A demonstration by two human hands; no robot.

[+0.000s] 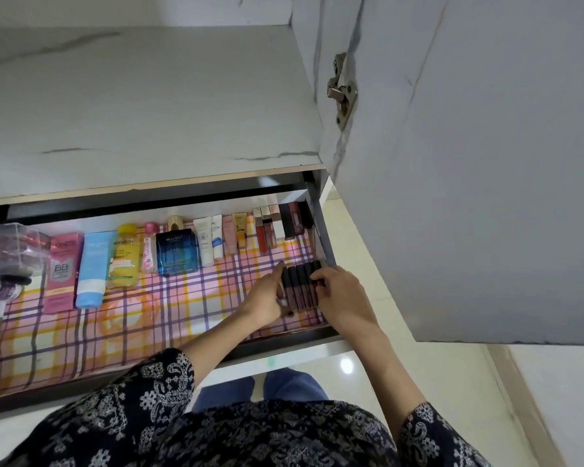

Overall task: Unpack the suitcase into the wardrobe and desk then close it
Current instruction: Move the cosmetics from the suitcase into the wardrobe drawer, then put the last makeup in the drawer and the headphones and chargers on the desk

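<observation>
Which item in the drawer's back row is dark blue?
The square dark blue perfume bottle with a gold cap, mid-row; its neighbours are a small pink-capped bottle and a white tube.

Dark navy top (257,433), loose cut, printed all over with white and grey floral and paisley motifs. Sleeves in the same print, left sleeve (155,385) and right sleeve (429,429), wide at the cuff and ending about the elbow, forearms bare below. Blue denim trousers (284,385) show under the hem; left hand (267,294) carries dark polish on the thumbnail.
</observation>
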